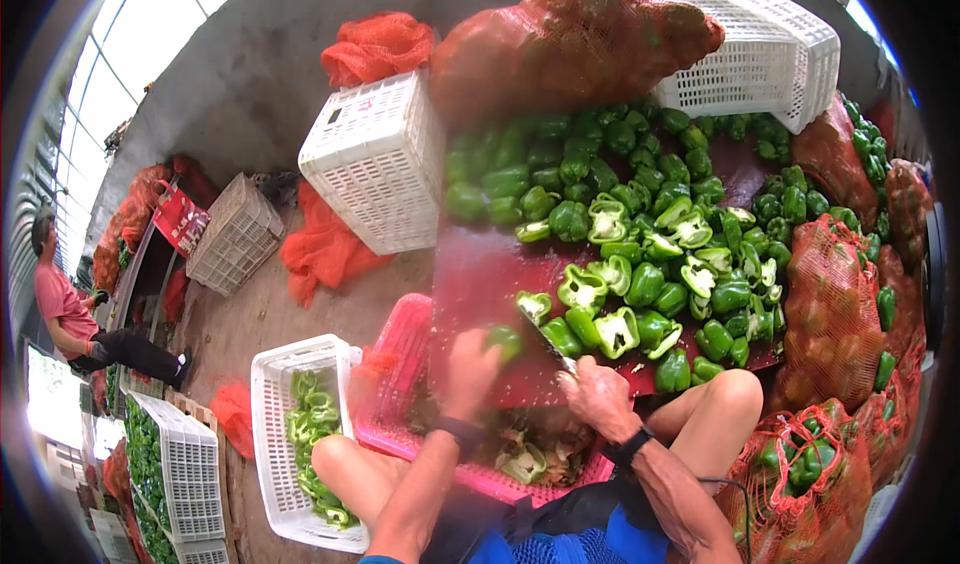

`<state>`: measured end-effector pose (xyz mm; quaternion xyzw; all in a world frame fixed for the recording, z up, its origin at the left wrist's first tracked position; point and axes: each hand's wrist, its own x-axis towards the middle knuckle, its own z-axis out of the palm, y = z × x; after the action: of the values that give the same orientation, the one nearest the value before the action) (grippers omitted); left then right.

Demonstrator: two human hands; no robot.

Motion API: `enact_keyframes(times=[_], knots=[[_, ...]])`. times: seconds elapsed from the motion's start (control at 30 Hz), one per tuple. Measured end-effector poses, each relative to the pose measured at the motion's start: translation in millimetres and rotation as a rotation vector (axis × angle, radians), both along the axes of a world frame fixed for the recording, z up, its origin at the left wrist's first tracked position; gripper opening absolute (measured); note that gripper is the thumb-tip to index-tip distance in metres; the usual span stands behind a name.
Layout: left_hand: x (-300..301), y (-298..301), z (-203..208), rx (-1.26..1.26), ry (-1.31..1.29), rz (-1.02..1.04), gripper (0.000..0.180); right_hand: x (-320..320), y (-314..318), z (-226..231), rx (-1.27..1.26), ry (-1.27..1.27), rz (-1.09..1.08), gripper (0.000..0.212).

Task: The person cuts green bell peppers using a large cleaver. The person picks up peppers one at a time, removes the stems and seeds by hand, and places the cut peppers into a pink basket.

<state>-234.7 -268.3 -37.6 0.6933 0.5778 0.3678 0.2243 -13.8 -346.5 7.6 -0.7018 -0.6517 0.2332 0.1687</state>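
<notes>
Green pepper (504, 342) at the left hand (470, 372), knife (557, 353) in the right hand (598, 401).
From where I stand, the pepper is over the red tabletop (480, 289), near its front edge; the left hand is blurred, so I can't tell whether it grips. The right fingers wrap the knife's handle. Halved peppers (617, 332) lie just beyond; a white crate (264, 444) sits by the person's left knee.

A tall, plain grey wall (265, 59) goes across the back, and it looks bent near the edges. The floor (245, 329) is dull brown and dusty, with little bits on it. Up on the left is a big, bright window (150, 14) with thin dark bars. White light shines in there, and another bright opening (58, 394) glows lower down.
</notes>
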Motion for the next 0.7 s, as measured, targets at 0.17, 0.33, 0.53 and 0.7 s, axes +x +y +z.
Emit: enact_keyframes(times=[0.17, 0.33, 0.53, 0.7], knots=[[38.8, 34.9, -14.5, 0.059, 0.112, -0.013, 0.026, 23.4, -2.3, 8.1, 0.054, 0.001, -0.077, 0.036], [50.1, 47.4, -0.6, -0.168, 0.101, -0.055, 0.035, 35.6, -11.3, 7.0, 0.097, 0.005, -0.088, 0.036], [41.0, 50.1, -5.6, 0.032, -0.014, -0.146, 0.035, 41.2, 6.6, 19.8, 0.194, 0.102, -0.218, 0.032], [63.0, 23.2, 9.2, -0.097, -0.044, -0.17, 0.025, 78.5, 31.6, -0.6, 0.198, 0.035, -0.303, 0.029]])
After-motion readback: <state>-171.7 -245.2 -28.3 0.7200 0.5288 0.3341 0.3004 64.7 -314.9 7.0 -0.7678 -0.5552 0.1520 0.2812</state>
